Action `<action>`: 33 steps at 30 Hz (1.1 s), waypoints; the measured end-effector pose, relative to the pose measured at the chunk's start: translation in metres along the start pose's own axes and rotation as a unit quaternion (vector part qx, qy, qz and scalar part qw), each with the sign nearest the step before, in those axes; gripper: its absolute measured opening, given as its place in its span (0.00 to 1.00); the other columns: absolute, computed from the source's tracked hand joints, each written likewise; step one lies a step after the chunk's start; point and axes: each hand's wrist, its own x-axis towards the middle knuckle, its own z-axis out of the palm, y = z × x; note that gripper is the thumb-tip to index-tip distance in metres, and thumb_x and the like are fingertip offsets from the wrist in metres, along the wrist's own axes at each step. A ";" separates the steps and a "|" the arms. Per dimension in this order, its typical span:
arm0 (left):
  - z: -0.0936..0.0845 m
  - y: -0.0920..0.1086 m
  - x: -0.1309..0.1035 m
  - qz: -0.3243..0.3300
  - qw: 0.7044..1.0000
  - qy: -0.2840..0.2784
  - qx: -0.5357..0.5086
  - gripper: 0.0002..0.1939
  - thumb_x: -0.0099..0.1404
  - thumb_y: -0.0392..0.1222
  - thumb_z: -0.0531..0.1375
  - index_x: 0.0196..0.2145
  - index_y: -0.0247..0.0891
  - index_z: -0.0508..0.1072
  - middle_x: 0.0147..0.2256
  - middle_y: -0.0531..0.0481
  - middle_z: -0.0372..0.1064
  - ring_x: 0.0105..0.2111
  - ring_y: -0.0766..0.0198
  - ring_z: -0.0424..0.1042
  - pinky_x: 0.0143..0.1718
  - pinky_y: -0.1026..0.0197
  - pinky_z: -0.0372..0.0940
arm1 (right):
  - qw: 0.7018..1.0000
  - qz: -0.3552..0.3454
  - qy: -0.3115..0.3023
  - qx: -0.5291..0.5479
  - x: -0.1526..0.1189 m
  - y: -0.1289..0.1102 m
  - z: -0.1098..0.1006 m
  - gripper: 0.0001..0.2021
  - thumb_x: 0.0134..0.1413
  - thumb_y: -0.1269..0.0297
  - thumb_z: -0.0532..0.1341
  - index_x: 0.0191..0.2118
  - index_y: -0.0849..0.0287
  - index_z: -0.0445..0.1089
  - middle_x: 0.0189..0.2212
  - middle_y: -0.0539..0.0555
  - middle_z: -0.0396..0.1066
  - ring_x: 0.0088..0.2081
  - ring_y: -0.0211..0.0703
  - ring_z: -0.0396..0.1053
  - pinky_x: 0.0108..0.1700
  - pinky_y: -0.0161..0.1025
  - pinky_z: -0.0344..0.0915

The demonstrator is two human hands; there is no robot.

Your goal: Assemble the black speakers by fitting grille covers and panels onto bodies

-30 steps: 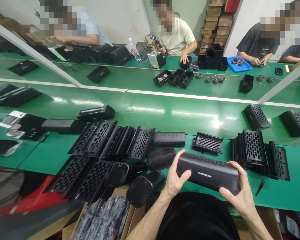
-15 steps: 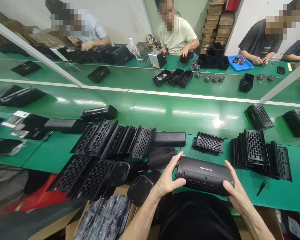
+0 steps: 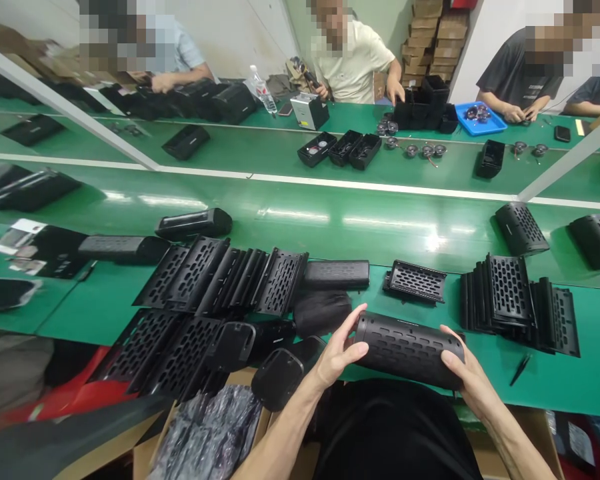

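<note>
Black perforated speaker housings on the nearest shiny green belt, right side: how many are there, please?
2: a black perforated speaker housing below the slanted white post, and another at the right picture edge. None seems hidden.

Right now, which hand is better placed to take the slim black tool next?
Right, likely: right hand and left hand both hold the perforated black casing, but the right is nearer the tool.

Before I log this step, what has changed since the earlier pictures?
The black casing rolled away from the wearer, slotted side now showing. Left hand and right hand kept hold. A co-worker's hand moved right, to stacked black boxes. The grilles and slim tool stayed.
</note>
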 end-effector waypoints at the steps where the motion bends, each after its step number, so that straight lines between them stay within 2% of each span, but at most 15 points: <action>1: 0.002 -0.002 0.001 0.005 1.000 0.016 0.001 0.47 0.60 0.59 0.66 0.71 0.39 0.58 0.63 0.40 0.68 0.63 0.38 0.67 0.66 0.39 0.59 | 1.000 -0.006 0.006 -0.005 0.001 0.003 0.000 0.39 0.49 0.41 0.72 0.65 0.48 0.66 0.56 0.58 0.76 0.62 0.65 0.70 0.65 0.62 0.63; 3: 0.006 -0.009 0.003 0.017 0.998 0.054 0.013 0.45 0.60 0.59 0.66 0.69 0.37 0.62 0.63 0.40 0.69 0.63 0.38 0.67 0.66 0.39 0.59 | 1.000 -0.012 0.018 -0.010 0.005 0.009 0.000 0.37 0.50 0.40 0.70 0.64 0.48 0.67 0.56 0.58 0.77 0.61 0.65 0.70 0.64 0.62 0.64; 6: 0.009 -0.022 0.007 0.013 0.996 0.087 0.036 0.42 0.61 0.59 0.64 0.68 0.36 0.64 0.65 0.41 0.67 0.66 0.38 0.63 0.69 0.39 0.53 | 1.000 0.014 0.023 -0.004 0.008 0.016 0.000 0.36 0.51 0.39 0.70 0.63 0.49 0.68 0.57 0.58 0.76 0.63 0.65 0.69 0.66 0.62 0.61; 9: 0.005 -0.031 0.011 -0.022 0.996 0.074 0.047 0.43 0.64 0.61 0.61 0.71 0.38 0.60 0.70 0.42 0.60 0.71 0.39 0.55 0.73 0.39 0.45 | 0.998 0.055 0.036 0.021 0.005 0.015 -0.001 0.38 0.53 0.39 0.69 0.66 0.49 0.65 0.60 0.58 0.74 0.65 0.62 0.67 0.70 0.60 0.57; 12: -0.001 -0.032 0.013 -0.046 0.998 0.036 0.037 0.46 0.65 0.63 0.60 0.74 0.41 0.52 0.73 0.43 0.54 0.73 0.42 0.50 0.74 0.39 0.42 | 0.997 0.056 0.025 0.046 -0.003 0.009 -0.002 0.43 0.53 0.41 0.70 0.71 0.47 0.58 0.63 0.57 0.71 0.67 0.59 0.65 0.71 0.58 0.54; 15: -0.003 -0.025 0.012 -0.051 0.999 0.008 0.017 0.48 0.64 0.61 0.63 0.74 0.42 0.51 0.73 0.44 0.54 0.72 0.41 0.51 0.73 0.39 0.45 | 0.997 0.054 -0.006 0.054 -0.010 0.003 -0.002 0.46 0.50 0.43 0.73 0.71 0.44 0.56 0.63 0.57 0.71 0.65 0.60 0.67 0.69 0.59 0.56; 19: 0.004 -0.015 0.011 -0.017 0.999 0.035 0.027 0.46 0.66 0.62 0.62 0.73 0.39 0.55 0.70 0.42 0.59 0.71 0.40 0.55 0.71 0.40 0.51 | 0.998 0.048 0.002 0.047 -0.011 -0.003 0.001 0.45 0.45 0.43 0.75 0.68 0.46 0.60 0.58 0.58 0.74 0.61 0.63 0.70 0.66 0.60 0.60; 22: 0.007 -0.014 0.013 -0.014 0.997 0.044 0.062 0.46 0.66 0.65 0.60 0.73 0.39 0.55 0.70 0.41 0.60 0.71 0.40 0.54 0.71 0.41 0.51 | 0.998 0.053 0.008 0.044 -0.009 -0.008 0.001 0.42 0.44 0.42 0.74 0.64 0.46 0.63 0.56 0.58 0.75 0.60 0.64 0.70 0.66 0.60 0.60; 25: 0.007 -0.016 0.016 -0.024 0.995 0.029 0.088 0.53 0.61 0.70 0.63 0.74 0.40 0.53 0.70 0.38 0.59 0.70 0.37 0.55 0.71 0.39 0.51 | 0.997 0.061 0.006 0.038 -0.008 -0.010 -0.001 0.41 0.45 0.40 0.74 0.63 0.47 0.64 0.57 0.59 0.74 0.61 0.64 0.69 0.67 0.61 0.58; 28: 0.007 -0.014 0.020 -0.002 0.994 0.040 0.101 0.57 0.57 0.72 0.65 0.73 0.39 0.53 0.69 0.36 0.59 0.68 0.36 0.59 0.69 0.37 0.53 | 0.998 0.047 0.008 0.034 -0.008 -0.012 -0.003 0.41 0.45 0.40 0.73 0.63 0.47 0.64 0.58 0.59 0.73 0.62 0.64 0.68 0.67 0.61 0.58; 31: 0.008 -0.011 0.028 0.033 0.993 0.057 0.093 0.56 0.57 0.72 0.65 0.73 0.40 0.53 0.70 0.36 0.56 0.69 0.37 0.56 0.70 0.39 0.53 | 0.999 0.022 -0.008 0.033 0.002 -0.021 -0.003 0.41 0.47 0.43 0.73 0.65 0.45 0.62 0.57 0.58 0.74 0.60 0.64 0.70 0.65 0.60 0.62; 33: 0.008 -0.017 0.034 0.061 0.992 0.098 0.056 0.56 0.57 0.74 0.63 0.73 0.41 0.52 0.71 0.35 0.54 0.68 0.39 0.58 0.66 0.42 0.59 | 0.999 -0.011 -0.020 0.032 0.022 -0.037 0.000 0.42 0.46 0.44 0.74 0.65 0.45 0.62 0.57 0.58 0.75 0.59 0.63 0.71 0.64 0.60 0.63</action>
